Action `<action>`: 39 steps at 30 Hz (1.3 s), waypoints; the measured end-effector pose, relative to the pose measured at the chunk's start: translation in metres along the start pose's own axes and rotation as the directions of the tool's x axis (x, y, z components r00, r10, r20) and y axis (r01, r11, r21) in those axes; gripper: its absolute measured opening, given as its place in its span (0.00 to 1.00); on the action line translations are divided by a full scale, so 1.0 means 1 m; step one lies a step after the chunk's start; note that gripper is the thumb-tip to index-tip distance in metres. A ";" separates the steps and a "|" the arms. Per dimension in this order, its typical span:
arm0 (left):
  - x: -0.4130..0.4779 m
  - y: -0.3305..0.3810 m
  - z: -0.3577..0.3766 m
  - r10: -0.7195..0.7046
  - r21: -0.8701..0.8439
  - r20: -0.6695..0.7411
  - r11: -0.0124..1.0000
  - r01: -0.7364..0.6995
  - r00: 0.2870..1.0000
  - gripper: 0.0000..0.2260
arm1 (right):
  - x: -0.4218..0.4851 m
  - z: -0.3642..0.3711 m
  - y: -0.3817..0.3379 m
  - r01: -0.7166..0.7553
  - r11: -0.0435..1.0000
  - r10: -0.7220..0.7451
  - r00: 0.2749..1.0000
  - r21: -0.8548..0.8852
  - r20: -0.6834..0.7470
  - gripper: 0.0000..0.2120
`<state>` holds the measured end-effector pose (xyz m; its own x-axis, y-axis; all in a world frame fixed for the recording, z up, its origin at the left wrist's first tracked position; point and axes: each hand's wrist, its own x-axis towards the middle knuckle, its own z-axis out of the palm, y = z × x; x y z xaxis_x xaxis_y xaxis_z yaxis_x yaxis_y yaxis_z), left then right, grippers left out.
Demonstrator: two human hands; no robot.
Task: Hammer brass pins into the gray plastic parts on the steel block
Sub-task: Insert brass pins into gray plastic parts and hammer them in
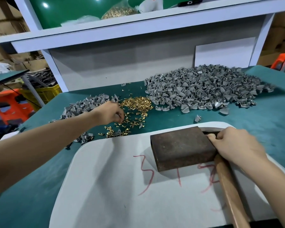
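Note:
A rusty steel block (182, 148) lies bare on a white tray (105, 178) in front of me. My right hand (235, 143) grips a wooden hammer handle (229, 190) at the block's right edge; the hammer head is hidden behind the hand. My left hand (110, 113) reaches over the scattered brass pins (135, 104) with its fingers curled down and pinching among them. A big heap of gray plastic parts (202, 89) lies at the back right. A smaller heap of gray parts (84, 106) sits behind my left hand.
The bench has a green mat (262, 129) and a white shelf frame behind it. Red marks are drawn on the tray. A bag of brass pins (118, 11) sits on the upper shelf. Orange stools and a yellow crate (46, 92) stand at the left.

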<state>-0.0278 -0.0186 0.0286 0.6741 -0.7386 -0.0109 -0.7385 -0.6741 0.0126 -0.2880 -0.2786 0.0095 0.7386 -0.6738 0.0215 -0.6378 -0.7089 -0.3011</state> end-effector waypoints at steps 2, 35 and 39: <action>-0.003 0.000 0.002 -0.008 0.033 0.003 0.999 0.008 1.000 0.05 | -0.001 -0.001 0.000 -0.003 1.000 0.003 1.000 -0.004 0.007 0.17; -0.050 0.187 0.012 -0.139 -0.893 -0.414 0.253 -0.372 0.900 0.06 | -0.024 0.001 -0.024 0.697 0.492 -0.404 0.714 0.522 -0.571 0.10; -0.050 0.185 0.010 -0.180 -0.900 -0.434 0.133 -0.415 0.883 0.04 | -0.029 0.005 -0.028 0.586 0.401 -0.351 0.808 0.704 -0.473 0.10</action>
<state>-0.1983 -0.1061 0.0219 0.7351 -0.5306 0.4221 -0.3632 0.2176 0.9060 -0.2902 -0.2385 0.0124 0.7176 -0.3945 0.5739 0.3306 -0.5324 -0.7793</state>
